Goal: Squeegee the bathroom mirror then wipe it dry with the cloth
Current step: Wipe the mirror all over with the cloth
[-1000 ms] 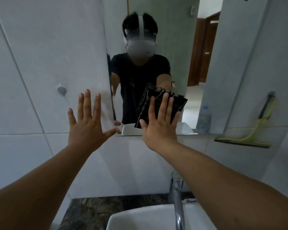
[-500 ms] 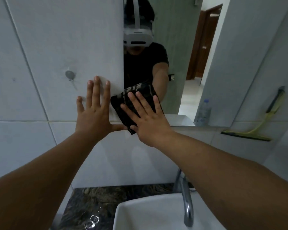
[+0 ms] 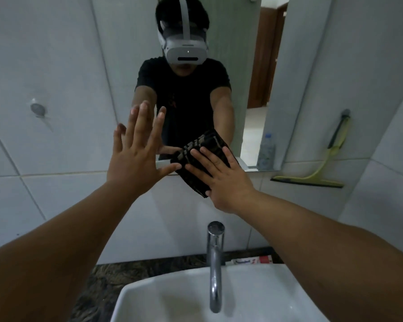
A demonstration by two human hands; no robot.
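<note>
A frameless wall mirror (image 3: 249, 73) hangs above the basin and reflects a person in a headset. My right hand (image 3: 221, 177) lies flat with straight fingers on a dark folded cloth (image 3: 196, 154), pressing it against the mirror's lower edge and the tile just below. My left hand (image 3: 135, 156) is spread flat, fingers straight, against the mirror's lower left part. A yellow-green squeegee (image 3: 321, 168) hangs on the tiled wall to the right of the mirror, untouched.
A chrome tap (image 3: 215, 263) rises over the white basin (image 3: 168, 298) directly below my arms. A dark stone counter (image 3: 116, 273) runs behind the basin, with a small red-and-white box (image 3: 251, 261). A round wall hook (image 3: 37, 109) sits on the left tiles.
My right hand has slid the cloth rightward along the mirror's bottom edge. My left hand has moved from the wall tile beside the mirror onto the glass.
</note>
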